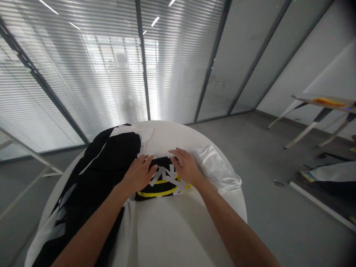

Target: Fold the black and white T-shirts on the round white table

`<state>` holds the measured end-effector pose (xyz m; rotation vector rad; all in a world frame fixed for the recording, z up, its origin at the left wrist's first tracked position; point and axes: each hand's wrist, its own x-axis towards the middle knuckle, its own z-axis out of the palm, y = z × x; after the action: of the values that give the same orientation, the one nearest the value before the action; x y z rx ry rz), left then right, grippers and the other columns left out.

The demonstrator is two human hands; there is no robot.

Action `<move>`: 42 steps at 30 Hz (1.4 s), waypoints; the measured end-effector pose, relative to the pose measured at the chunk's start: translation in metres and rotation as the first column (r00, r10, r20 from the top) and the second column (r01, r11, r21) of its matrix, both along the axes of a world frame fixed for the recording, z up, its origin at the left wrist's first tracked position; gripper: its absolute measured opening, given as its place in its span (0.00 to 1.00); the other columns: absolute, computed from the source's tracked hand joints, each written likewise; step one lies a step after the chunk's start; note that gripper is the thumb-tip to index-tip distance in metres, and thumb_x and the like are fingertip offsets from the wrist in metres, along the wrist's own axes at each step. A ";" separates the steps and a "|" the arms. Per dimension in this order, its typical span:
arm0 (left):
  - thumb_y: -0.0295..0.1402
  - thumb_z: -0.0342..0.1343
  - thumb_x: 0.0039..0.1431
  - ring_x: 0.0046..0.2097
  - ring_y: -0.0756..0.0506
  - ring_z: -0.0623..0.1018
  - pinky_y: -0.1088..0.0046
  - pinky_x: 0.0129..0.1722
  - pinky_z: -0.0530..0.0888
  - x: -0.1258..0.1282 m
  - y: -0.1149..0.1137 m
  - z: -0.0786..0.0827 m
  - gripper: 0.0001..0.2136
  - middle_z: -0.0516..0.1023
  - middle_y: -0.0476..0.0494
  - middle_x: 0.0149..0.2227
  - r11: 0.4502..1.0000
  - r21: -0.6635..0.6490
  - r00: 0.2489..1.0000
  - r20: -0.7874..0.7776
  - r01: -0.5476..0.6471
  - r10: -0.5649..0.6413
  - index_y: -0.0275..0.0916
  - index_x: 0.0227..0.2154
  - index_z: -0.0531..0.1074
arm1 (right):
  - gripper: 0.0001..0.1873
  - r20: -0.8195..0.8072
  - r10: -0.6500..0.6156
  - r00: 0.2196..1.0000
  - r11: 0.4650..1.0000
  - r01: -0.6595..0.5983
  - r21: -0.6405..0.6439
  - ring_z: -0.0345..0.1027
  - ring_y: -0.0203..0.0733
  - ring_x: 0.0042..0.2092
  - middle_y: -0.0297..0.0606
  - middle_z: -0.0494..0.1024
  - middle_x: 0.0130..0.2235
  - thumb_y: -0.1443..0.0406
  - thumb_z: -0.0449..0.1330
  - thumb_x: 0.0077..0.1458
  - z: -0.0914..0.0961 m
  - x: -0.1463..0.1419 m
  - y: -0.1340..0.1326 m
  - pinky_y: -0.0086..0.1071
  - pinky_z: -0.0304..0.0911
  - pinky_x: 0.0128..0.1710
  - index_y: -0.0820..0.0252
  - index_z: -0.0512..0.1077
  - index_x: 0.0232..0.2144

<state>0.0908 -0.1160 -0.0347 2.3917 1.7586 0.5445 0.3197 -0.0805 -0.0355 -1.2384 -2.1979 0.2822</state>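
The left hand [139,172] and the right hand [185,167] lie flat on a small folded black shirt with white and yellow print [164,185]. Each grip is wide open and holds nothing; the hands only press down. The shirt sits in the middle of the round white table [172,230], between a big pile of black and white clothes [102,167] and a shiny white cloth [217,167].

The shiny cloth lies close to the table's edge, so a push could send it to the floor. The pile hangs over the left side and might slide off. The smooth top may let the fold slip open.

Count: two hands, one folded shirt, one pile, one shiny cloth, one table.
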 end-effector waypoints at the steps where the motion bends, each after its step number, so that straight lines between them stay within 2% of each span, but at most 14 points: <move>1: 0.44 0.43 0.65 0.63 0.36 0.62 0.54 0.61 0.58 0.006 -0.003 -0.015 0.25 0.66 0.32 0.61 1.000 0.012 0.999 -0.049 -0.015 0.015 0.37 0.60 0.64 | 0.22 0.083 0.005 0.997 1.000 -0.005 -0.003 0.52 0.46 0.64 0.39 0.68 0.60 0.60 0.46 0.65 -0.008 -0.009 -0.003 0.45 0.45 0.63 0.53 0.64 0.59; 3: 0.44 0.41 0.65 0.65 0.36 0.59 0.51 0.64 0.53 0.011 -0.008 -0.041 0.26 0.62 0.33 0.64 0.998 0.032 0.993 -0.109 -0.047 0.050 0.37 0.62 0.61 | 0.25 0.226 0.020 0.974 1.000 -0.015 -0.024 0.48 0.50 0.66 0.39 0.62 0.64 0.55 0.45 0.66 -0.026 -0.021 -0.007 0.49 0.39 0.64 0.51 0.62 0.61; 5: 0.45 0.40 0.66 0.66 0.37 0.57 0.52 0.65 0.51 0.010 -0.013 -0.055 0.27 0.60 0.35 0.65 0.998 0.047 0.989 -0.137 -0.052 0.058 0.38 0.64 0.59 | 0.26 0.302 0.018 0.953 0.999 -0.007 -0.037 0.46 0.51 0.67 0.38 0.59 0.65 0.52 0.44 0.66 -0.041 -0.025 -0.009 0.50 0.38 0.65 0.50 0.61 0.62; 9: 0.46 0.39 0.66 0.66 0.38 0.57 0.54 0.65 0.51 0.005 -0.019 -0.055 0.27 0.60 0.36 0.65 0.995 0.082 0.988 -0.141 -0.052 0.063 0.39 0.64 0.59 | 0.28 0.343 -0.035 0.939 0.997 0.055 -0.049 0.45 0.51 0.67 0.37 0.56 0.67 0.50 0.42 0.66 -0.050 -0.023 -0.010 0.49 0.39 0.64 0.49 0.58 0.64; 14: 0.44 0.40 0.66 0.66 0.38 0.58 0.54 0.65 0.52 0.006 -0.027 -0.047 0.26 0.61 0.35 0.64 0.992 0.120 0.991 -0.119 -0.047 0.061 0.39 0.62 0.61 | 0.29 0.373 -0.076 0.925 0.990 0.113 -0.079 0.50 0.54 0.64 0.41 0.61 0.64 0.49 0.43 0.64 -0.036 -0.025 -0.022 0.50 0.45 0.61 0.50 0.59 0.63; 17: 0.43 0.42 0.66 0.66 0.38 0.58 0.53 0.64 0.54 0.001 -0.032 -0.045 0.24 0.62 0.37 0.64 0.995 0.097 0.995 -0.092 0.039 -0.030 0.42 0.62 0.62 | 0.29 0.421 -0.143 0.896 0.975 0.200 -0.095 0.60 0.58 0.57 0.48 0.70 0.56 0.47 0.48 0.61 -0.023 -0.024 -0.029 0.52 0.50 0.55 0.52 0.65 0.59; 20: 0.41 0.42 0.66 0.64 0.40 0.62 0.53 0.63 0.57 -0.008 -0.034 -0.045 0.22 0.65 0.40 0.62 0.991 0.067 0.993 -0.028 0.113 -0.111 0.44 0.60 0.65 | 0.30 0.479 -0.225 0.849 0.949 0.302 -0.089 0.62 0.60 0.53 0.52 0.73 0.49 0.45 0.52 0.57 -0.011 -0.020 -0.033 0.52 0.51 0.53 0.58 0.70 0.53; 25: 0.37 0.47 0.64 0.58 0.41 0.68 0.58 0.60 0.63 -0.018 -0.030 -0.047 0.19 0.72 0.39 0.56 0.988 0.098 0.987 0.099 0.121 -0.131 0.39 0.55 0.71 | 0.28 0.485 -0.168 0.858 0.960 0.255 -0.119 0.62 0.57 0.55 0.54 0.71 0.51 0.47 0.55 0.55 -0.004 -0.017 -0.037 0.46 0.54 0.52 0.63 0.71 0.48; 28: 0.33 0.49 0.62 0.55 0.42 0.70 0.59 0.59 0.64 -0.023 -0.027 -0.047 0.16 0.74 0.40 0.51 0.984 0.150 0.987 0.112 0.101 -0.118 0.40 0.50 0.74 | 0.29 0.461 -0.136 0.877 0.931 0.272 -0.243 0.67 0.57 0.50 0.53 0.75 0.47 0.49 0.58 0.52 -0.002 -0.013 -0.035 0.43 0.60 0.47 0.64 0.68 0.49; 31: 0.29 0.50 0.59 0.52 0.41 0.71 0.58 0.57 0.65 -0.033 -0.024 -0.045 0.15 0.75 0.41 0.47 0.979 0.205 0.998 0.066 0.000 -0.014 0.41 0.46 0.76 | 0.30 0.378 0.005 0.926 0.862 0.188 -0.472 0.72 0.54 0.45 0.50 0.78 0.44 0.51 0.63 0.47 0.005 -0.002 -0.032 0.39 0.63 0.42 0.64 0.70 0.48; 33: 0.28 0.50 0.58 0.51 0.41 0.71 0.58 0.55 0.66 -0.041 -0.022 -0.044 0.15 0.75 0.41 0.45 0.973 0.216 0.996 0.044 -0.084 0.076 0.41 0.44 0.77 | 0.24 0.251 0.164 0.954 0.772 0.034 -0.635 0.73 0.52 0.43 0.46 0.79 0.41 0.53 0.64 0.46 0.014 0.008 -0.033 0.36 0.65 0.39 0.63 0.74 0.42; 35: 0.27 0.50 0.57 0.49 0.41 0.71 0.60 0.53 0.66 -0.048 -0.021 -0.045 0.15 0.75 0.41 0.44 0.972 0.193 0.991 0.030 -0.133 0.130 0.41 0.44 0.77 | 0.18 0.064 0.259 0.964 0.657 -0.127 -0.743 0.75 0.49 0.40 0.42 0.80 0.38 0.54 0.63 0.49 0.025 0.017 -0.039 0.34 0.67 0.37 0.62 0.76 0.37; 37: 0.28 0.50 0.57 0.49 0.40 0.71 0.60 0.52 0.66 -0.052 -0.020 -0.047 0.15 0.75 0.40 0.44 0.977 0.160 0.990 0.004 -0.139 0.140 0.42 0.44 0.77 | 0.17 -0.117 0.224 0.968 0.601 -0.231 -0.765 0.75 0.47 0.39 0.40 0.81 0.38 0.55 0.63 0.50 0.039 0.026 -0.049 0.33 0.69 0.36 0.61 0.76 0.39; 42: 0.31 0.50 0.58 0.52 0.39 0.69 0.60 0.53 0.65 -0.049 -0.021 -0.050 0.16 0.73 0.39 0.47 0.983 0.114 0.987 -0.064 -0.142 0.150 0.42 0.46 0.77 | 0.25 -0.378 -0.019 0.926 0.611 -0.288 -0.737 0.77 0.46 0.36 0.39 0.81 0.39 0.55 0.63 0.52 0.078 0.053 -0.070 0.36 0.73 0.33 0.56 0.70 0.51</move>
<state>0.0418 -0.1367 -0.0844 2.3939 1.9976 0.5940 0.3728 -0.1508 0.0426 -1.2789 -1.8609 1.5611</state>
